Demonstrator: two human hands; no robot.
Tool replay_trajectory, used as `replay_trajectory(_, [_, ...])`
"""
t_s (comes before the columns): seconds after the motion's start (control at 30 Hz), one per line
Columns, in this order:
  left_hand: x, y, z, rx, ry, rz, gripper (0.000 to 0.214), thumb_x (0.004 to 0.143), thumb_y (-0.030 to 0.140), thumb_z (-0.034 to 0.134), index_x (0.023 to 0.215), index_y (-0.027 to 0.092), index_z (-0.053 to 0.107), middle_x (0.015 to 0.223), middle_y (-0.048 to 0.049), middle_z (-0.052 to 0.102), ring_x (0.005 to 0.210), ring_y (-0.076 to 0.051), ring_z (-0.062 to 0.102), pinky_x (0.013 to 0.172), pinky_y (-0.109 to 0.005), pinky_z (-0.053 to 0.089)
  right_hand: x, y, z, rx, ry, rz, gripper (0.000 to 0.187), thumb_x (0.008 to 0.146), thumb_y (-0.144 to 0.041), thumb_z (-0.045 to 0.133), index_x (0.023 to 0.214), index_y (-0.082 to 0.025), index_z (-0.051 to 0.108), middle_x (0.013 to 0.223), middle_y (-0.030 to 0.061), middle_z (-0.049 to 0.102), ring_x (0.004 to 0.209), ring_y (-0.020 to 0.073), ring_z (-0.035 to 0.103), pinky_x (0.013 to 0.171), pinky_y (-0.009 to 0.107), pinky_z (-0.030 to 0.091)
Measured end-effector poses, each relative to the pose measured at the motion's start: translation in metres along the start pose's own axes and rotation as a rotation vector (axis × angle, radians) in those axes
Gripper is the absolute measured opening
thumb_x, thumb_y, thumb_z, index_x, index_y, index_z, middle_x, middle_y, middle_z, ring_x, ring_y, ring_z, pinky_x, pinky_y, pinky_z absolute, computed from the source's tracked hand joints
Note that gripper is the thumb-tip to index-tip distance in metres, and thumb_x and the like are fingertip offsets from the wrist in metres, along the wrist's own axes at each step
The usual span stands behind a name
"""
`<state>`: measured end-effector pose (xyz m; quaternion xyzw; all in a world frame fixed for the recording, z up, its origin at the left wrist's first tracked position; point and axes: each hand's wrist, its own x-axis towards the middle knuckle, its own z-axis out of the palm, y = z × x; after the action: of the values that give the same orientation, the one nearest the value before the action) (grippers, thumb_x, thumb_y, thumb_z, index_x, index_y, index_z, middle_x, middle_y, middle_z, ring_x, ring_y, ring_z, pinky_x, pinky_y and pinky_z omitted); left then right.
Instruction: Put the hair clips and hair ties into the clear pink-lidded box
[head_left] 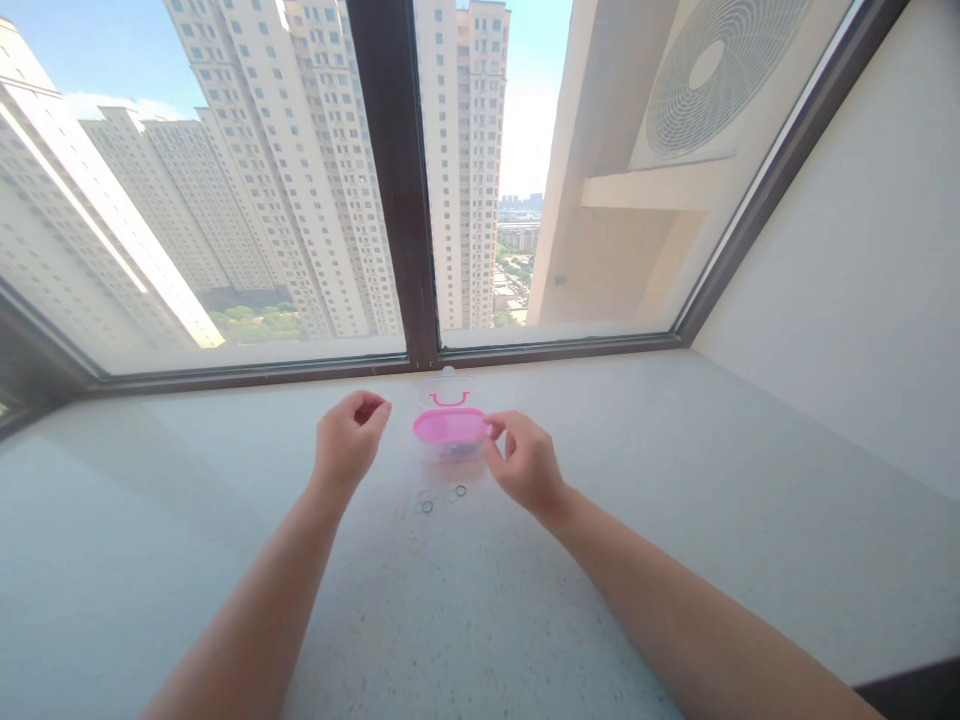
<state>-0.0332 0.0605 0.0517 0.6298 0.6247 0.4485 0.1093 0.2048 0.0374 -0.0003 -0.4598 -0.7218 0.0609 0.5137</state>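
In the head view, a small clear plastic box (pixel 452 452) with a pink rim (pixel 427 430) stands on the sill, its clear lid (pixel 448 386) tipped back behind it. Dark contents show through its wall. My right hand (pixel 529 465) has thumb and index finger at the box's right end, gripping it by the rim. Left of the box, my left hand (pixel 346 440) is raised with its fingertips pinched together; whatever they may hold is hidden. In front of the box lie thin small elastic bands: a dark one (pixel 460 491), another dark one (pixel 427 507) and several pale ones (pixel 414 545).
The pale speckled sill (pixel 480 620) runs up to a window with a dark frame (pixel 390 180). A white wall (pixel 847 260) rises on the right. Outside are tall buildings (pixel 285 150) and an air-conditioner unit (pixel 709 75). A dark edge (pixel 919 690) shows at bottom right.
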Motion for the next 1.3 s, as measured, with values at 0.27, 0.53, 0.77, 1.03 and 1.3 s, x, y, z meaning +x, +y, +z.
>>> replay_trajectory(0.27, [-0.050, 0.003, -0.003, 0.307, -0.646, 0.230, 0.018, 0.081, 0.021, 0.052, 0.085, 0.020, 0.070, 0.084, -0.0053, 0.066, 0.073, -0.021, 0.060, 0.068, -0.031, 0.042, -0.013, -0.011, 0.012, -0.099, -0.654, 0.001, 0.020, 0.076, -0.021, 0.066, 0.094, -0.019, 0.074, 0.084, 0.0046, 0.066, 0.073, 0.0165, 0.057, 0.067, 0.027, 0.040])
replay_trajectory(0.53, [-0.055, -0.010, 0.020, 0.265, -0.683, 0.204, 0.018, 0.078, 0.012, 0.054, 0.082, 0.021, 0.069, 0.087, -0.0057, 0.065, 0.077, -0.020, 0.061, 0.071, -0.030, 0.044, -0.015, -0.006, 0.015, -0.136, -0.718, -0.018, 0.017, 0.081, -0.018, 0.062, 0.091, -0.020, 0.076, 0.088, 0.0049, 0.063, 0.074, 0.0149, 0.054, 0.068, 0.026, 0.038])
replay_trajectory(0.77, [-0.059, -0.015, 0.026, 0.281, -0.677, 0.194, 0.018, 0.073, 0.004, 0.052, 0.066, 0.019, 0.057, 0.076, -0.0050, 0.062, 0.074, -0.020, 0.058, 0.068, -0.028, 0.041, -0.015, -0.003, 0.020, -0.100, -0.718, 0.006, 0.015, 0.084, -0.018, 0.063, 0.088, -0.021, 0.077, 0.089, 0.0047, 0.063, 0.077, 0.0148, 0.055, 0.071, 0.027, 0.039])
replay_trajectory(1.03, [-0.059, -0.013, 0.026, 0.265, -0.567, 0.228, 0.017, 0.082, 0.009, 0.042, 0.074, 0.021, 0.051, 0.076, -0.0049, 0.062, 0.072, -0.020, 0.057, 0.067, -0.030, 0.041, -0.013, -0.007, 0.020, -0.050, -0.712, 0.060, 0.009, 0.081, -0.014, 0.064, 0.083, -0.016, 0.072, 0.088, 0.0046, 0.062, 0.077, 0.0145, 0.055, 0.073, 0.027, 0.039])
replay_trajectory(1.3, [-0.051, -0.006, 0.019, 0.215, -0.463, 0.260, 0.014, 0.080, 0.016, 0.046, 0.072, 0.022, 0.055, 0.070, -0.0019, 0.065, 0.066, -0.019, 0.059, 0.064, -0.028, 0.042, -0.014, -0.008, 0.019, -0.045, -0.706, 0.077, 0.010, 0.080, -0.016, 0.066, 0.087, -0.017, 0.073, 0.091, 0.0051, 0.061, 0.076, 0.0143, 0.054, 0.071, 0.027, 0.039])
